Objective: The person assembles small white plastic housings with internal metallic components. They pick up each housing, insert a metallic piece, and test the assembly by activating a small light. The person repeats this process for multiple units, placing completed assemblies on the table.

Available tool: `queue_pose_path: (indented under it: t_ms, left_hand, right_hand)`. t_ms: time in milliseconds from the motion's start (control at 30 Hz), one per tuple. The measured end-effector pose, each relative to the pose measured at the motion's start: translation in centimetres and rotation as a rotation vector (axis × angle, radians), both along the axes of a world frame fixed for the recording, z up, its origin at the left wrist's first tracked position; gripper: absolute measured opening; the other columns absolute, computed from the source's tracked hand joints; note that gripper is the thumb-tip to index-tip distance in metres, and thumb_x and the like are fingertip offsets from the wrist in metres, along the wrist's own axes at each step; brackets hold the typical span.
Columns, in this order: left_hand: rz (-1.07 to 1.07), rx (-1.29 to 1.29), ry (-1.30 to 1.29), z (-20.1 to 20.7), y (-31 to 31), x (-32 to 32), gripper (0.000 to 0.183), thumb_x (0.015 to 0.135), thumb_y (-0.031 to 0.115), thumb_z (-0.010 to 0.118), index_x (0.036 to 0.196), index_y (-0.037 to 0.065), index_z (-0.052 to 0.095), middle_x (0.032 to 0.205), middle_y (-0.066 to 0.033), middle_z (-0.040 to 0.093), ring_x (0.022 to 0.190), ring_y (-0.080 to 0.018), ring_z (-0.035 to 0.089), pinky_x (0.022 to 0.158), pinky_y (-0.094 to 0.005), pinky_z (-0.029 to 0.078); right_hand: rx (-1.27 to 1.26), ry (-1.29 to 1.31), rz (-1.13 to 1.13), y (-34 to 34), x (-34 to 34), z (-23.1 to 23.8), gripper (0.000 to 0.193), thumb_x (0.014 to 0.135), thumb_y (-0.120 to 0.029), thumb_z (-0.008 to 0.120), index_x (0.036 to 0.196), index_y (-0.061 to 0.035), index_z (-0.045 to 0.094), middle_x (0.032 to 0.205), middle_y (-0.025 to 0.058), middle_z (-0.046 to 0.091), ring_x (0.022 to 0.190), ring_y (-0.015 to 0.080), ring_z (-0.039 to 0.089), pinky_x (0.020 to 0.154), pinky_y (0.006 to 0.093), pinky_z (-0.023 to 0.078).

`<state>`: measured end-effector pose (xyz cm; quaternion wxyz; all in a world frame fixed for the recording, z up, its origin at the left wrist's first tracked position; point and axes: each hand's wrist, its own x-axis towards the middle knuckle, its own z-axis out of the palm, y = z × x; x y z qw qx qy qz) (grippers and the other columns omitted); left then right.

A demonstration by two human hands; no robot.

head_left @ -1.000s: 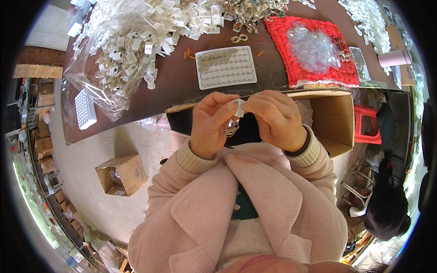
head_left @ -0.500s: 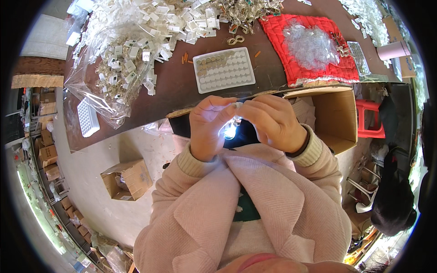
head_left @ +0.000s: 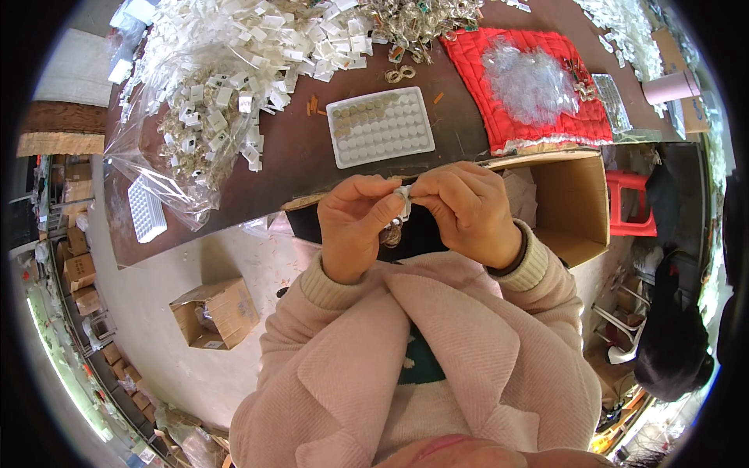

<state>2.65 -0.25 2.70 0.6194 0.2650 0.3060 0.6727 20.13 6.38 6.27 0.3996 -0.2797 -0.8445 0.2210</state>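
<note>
Between my hands, just off the table's near edge, is a small white battery case (head_left: 403,203) with a coil of thin light-string wire (head_left: 391,235) hanging below it. My left hand (head_left: 351,226) is closed on the case, thumb and forefinger pinching it. The fingertips of my right hand (head_left: 466,212) are pinched at the case's right side and cover part of it. The coil's lights look unlit. Beyond my hands lies a white tray (head_left: 425,150) of round button cells in rows, the upper-left ones darker.
At the far left, white battery cases (head_left: 257,39) are heaped, with wired ones in a clear bag (head_left: 148,181). Clear plastic pieces (head_left: 530,82) lie on a red cloth (head_left: 476,70). An open carton (head_left: 573,203) stands by my right arm, a red stool (head_left: 630,204) beyond it.
The bright light at the coil has gone out. My right hand has shifted slightly, still pinching at the case. My left hand stays around it.
</note>
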Motion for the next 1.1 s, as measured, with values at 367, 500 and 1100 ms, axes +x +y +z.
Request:
queue_pose_path:
  t_ms: [367,500,1100]
  left_hand:
    - [-0.106,-0.236,-0.268,0.6,1.9,-2.2,0.033,0.103,0.023,0.050,0.129,0.003,0.057,0.116,-0.0116,0.061,0.087,-0.0201,0.059,0.076,-0.0319,0.049]
    - [-0.127,-0.243,-0.282,0.3,2.0,-2.8,0.030,0.102,0.021,0.050,0.125,0.003,0.059,0.110,-0.0097,0.059,0.075,-0.0156,0.050,0.064,-0.0281,0.039]
    - [-0.133,-0.120,0.123,1.7,2.5,-0.2,0.030,0.094,0.005,0.070,0.123,-0.001,0.065,0.093,-0.0019,0.062,0.068,-0.0064,0.052,0.060,-0.0211,0.043]
  right_hand:
    - [0.073,-0.279,-0.168,12.4,-3.6,-1.5,0.018,0.093,-0.012,0.060,0.107,-0.0100,0.072,0.086,0.0110,0.066,0.076,0.0343,0.067,0.063,0.0439,0.053]
    - [0.148,-0.511,-0.141,14.4,-4.0,-3.2,0.017,0.092,-0.013,0.061,0.103,-0.0107,0.073,0.084,0.0098,0.066,0.075,0.0325,0.067,0.063,0.0428,0.053]
    - [-0.614,0.073,0.339,5.2,2.5,2.5,0.013,0.076,0.010,0.065,0.082,-0.0017,0.067,0.087,0.0041,0.066,0.087,0.0146,0.062,0.077,0.0295,0.050]
